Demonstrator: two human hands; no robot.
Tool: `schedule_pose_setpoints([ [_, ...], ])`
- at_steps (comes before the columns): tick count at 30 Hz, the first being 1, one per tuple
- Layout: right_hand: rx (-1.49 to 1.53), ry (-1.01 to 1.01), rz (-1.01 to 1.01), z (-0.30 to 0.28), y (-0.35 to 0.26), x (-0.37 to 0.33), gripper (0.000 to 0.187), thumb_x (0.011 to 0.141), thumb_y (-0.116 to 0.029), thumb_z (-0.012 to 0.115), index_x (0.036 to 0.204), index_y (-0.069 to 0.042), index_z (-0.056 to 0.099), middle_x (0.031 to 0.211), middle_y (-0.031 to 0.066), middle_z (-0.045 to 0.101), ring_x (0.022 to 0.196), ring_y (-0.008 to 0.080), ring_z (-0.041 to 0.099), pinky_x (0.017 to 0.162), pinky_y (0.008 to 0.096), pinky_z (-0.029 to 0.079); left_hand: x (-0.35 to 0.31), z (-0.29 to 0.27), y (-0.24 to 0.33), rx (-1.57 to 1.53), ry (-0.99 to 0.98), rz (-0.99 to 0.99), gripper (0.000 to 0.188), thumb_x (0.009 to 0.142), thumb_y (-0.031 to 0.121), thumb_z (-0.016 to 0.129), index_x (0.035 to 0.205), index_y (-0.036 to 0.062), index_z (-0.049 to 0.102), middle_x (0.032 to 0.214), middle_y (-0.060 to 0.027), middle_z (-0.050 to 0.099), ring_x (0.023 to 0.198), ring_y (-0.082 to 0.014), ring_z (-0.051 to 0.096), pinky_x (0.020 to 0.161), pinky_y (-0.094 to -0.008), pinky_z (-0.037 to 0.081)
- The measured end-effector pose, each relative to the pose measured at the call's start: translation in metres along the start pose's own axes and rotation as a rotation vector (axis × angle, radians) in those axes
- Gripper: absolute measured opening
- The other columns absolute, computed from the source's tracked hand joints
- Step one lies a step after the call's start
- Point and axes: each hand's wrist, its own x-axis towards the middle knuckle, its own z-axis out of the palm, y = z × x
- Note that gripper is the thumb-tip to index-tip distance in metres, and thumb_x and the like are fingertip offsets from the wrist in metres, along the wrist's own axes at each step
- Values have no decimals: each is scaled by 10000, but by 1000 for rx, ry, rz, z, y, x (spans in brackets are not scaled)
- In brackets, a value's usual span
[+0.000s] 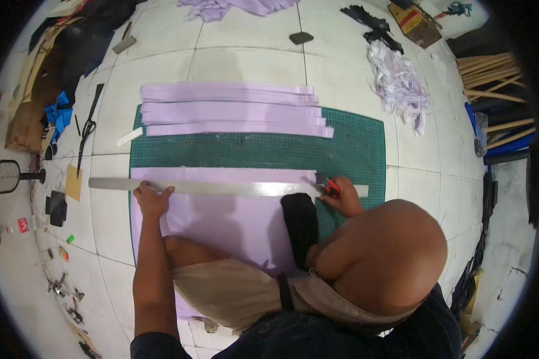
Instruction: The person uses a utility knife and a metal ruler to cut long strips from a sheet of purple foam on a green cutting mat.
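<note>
A long metal straightedge (245,189) lies across a lilac fabric sheet (224,215), which is spread over a green cutting mat (353,131). My left hand (153,198) presses on the straightedge near its left end, thumb and fingers apart. Near the other end, my right hand (345,198) is closed round a red-and-black cutter (331,189), at the fabric's right edge. The cutter's blade is too small to make out. My black-socked foot (300,224) rests on the fabric beside the right hand. Beyond the straightedge, several cut lilac strips (230,111) lie in a stack.
White fabric scraps (398,84) and black scraps (374,27) lie at the far right. More lilac fabric (236,8) is heaped at the far edge. Scissors (87,130) lie on the tiles to the left. Rolls and poles (494,75) line the right wall.
</note>
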Motion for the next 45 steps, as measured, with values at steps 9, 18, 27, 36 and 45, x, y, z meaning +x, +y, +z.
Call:
schedule_pose_setpoints([
  [9, 10, 5, 70, 2, -1, 2, 483, 677, -237, 882, 1017, -21, 615, 990, 164, 605, 1004, 387, 560, 867, 465, 451, -7, -7, -1, 32, -88, -47, 1027, 690, 516, 846, 1442, -2, 375, 1447, -309, 364, 1348, -455, 375, 1103, -498, 366],
  [18, 17, 10, -137, -1, 16, 18, 480, 665, -283, 879, 982, -35, 617, 987, 166, 605, 966, 396, 565, 855, 496, 442, -4, -12, -13, 123, -91, 109, 1004, 727, 556, 807, 1447, 3, 381, 1447, -280, 403, 1352, -440, 385, 1118, -488, 359],
  [27, 70, -398, -39, -25, -36, 122, 507, 794, -191, 793, 1177, -32, 501, 1002, 184, 615, 916, 392, 645, 759, 453, 529, -19, 31, -8, 219, 330, 30, 762, 885, 465, 654, 1400, -31, 389, 1419, -282, 402, 1346, -459, 340, 1134, -591, 205],
  [36, 88, -598, -620, 63, -257, 331, 375, 827, -224, 720, 1120, -78, 537, 1039, 155, 605, 935, 351, 653, 735, 463, 556, -17, 40, -11, 139, 311, 18, 798, 820, 321, 702, 1414, -59, 328, 1450, -329, 323, 1376, -487, 292, 1143, -626, 135],
  [45, 45, -388, -1001, 210, -437, 392, 160, 896, -199, 594, 938, -56, 651, 927, 139, 634, 907, 306, 671, 763, 445, 569, -14, 36, -6, 111, 339, -20, 904, 756, 442, 777, 1407, -22, 354, 1441, -318, 364, 1386, -503, 299, 1143, -656, 157],
])
